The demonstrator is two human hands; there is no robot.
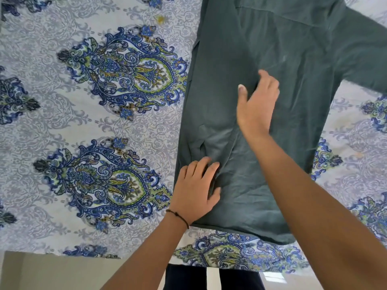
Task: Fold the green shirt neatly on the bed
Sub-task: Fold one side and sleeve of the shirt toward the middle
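The green shirt [282,51] lies flat on the bed [62,126], its hem toward me and one sleeve stretched out to the right. Its left side looks folded inward, with creases near the lower left. My left hand [194,191] rests palm down on the shirt's lower left edge, fingers spread. Farther up, my right hand [256,105] lies on the middle of the shirt with fingers apart and thumb raised. Neither hand grips the cloth.
The bed sheet is white with blue and green paisley patterns. Its near edge [83,255] runs along the bottom, with pale floor [52,273] and my dark trousers [188,277] below it.
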